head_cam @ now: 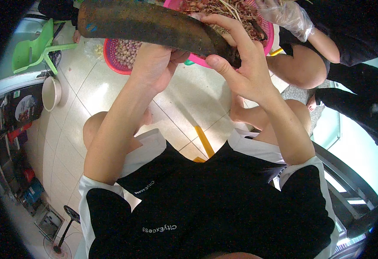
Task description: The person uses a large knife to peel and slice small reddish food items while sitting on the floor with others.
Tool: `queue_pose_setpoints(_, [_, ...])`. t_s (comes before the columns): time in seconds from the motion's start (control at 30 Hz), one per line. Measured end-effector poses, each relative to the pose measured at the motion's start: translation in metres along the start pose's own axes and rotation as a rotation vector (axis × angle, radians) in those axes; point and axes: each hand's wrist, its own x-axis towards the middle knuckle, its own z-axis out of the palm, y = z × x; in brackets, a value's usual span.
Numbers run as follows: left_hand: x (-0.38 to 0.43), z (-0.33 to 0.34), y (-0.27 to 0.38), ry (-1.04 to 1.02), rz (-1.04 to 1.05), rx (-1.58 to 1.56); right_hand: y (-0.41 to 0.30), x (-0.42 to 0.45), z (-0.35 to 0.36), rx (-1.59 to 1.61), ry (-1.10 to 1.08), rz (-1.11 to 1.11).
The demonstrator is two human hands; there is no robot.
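Note:
A broad, dark-stained knife blade (143, 26) spans the upper part of the view, close to the camera. My right hand (250, 61) grips the knife at its handle end, thumb and forefinger spread around it. Behind and below the blade's middle is my left hand (155, 66), its fingers curled and partly hidden by the metal; whether it holds anything I cannot tell. Beyond the knife, a pink plastic basket (270, 39) holds reddish shallots with dry skins and stalks. To the left, a red plastic basket (106, 55) contains many small pale-purple shallots, partly covered by my left hand.
A co-worker's hand in a clear plastic glove (287, 19) reaches over the pink basket. At left are a green plastic chair (33, 48), a clear bag (95, 48) with pale pieces, and a white basin (51, 94). A yellow leg (204, 140) stands between my knees.

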Motion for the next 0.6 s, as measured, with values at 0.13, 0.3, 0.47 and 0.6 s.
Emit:
queue_pose_setpoints(0.13, [0.001,-0.003,-0.001,-0.03,-0.014,-0.005,0.0,0.001,-0.003,-0.012,-0.03,0.0])
queue_pose_setpoints(0.3, [0.003,-0.005,-0.003,-0.047,-0.003,-0.036,-0.004,-0.002,-0.003,-0.015,-0.024,0.023])
queue_pose_setpoints(0.47, [0.004,-0.006,-0.001,-0.114,0.022,-0.046,0.001,-0.002,-0.002,-0.078,-0.028,-0.105])
queue_pose_setpoints(0.6, [0.001,-0.005,0.003,-0.111,0.068,0.077,-0.004,-0.003,-0.003,-0.016,-0.065,-0.02])
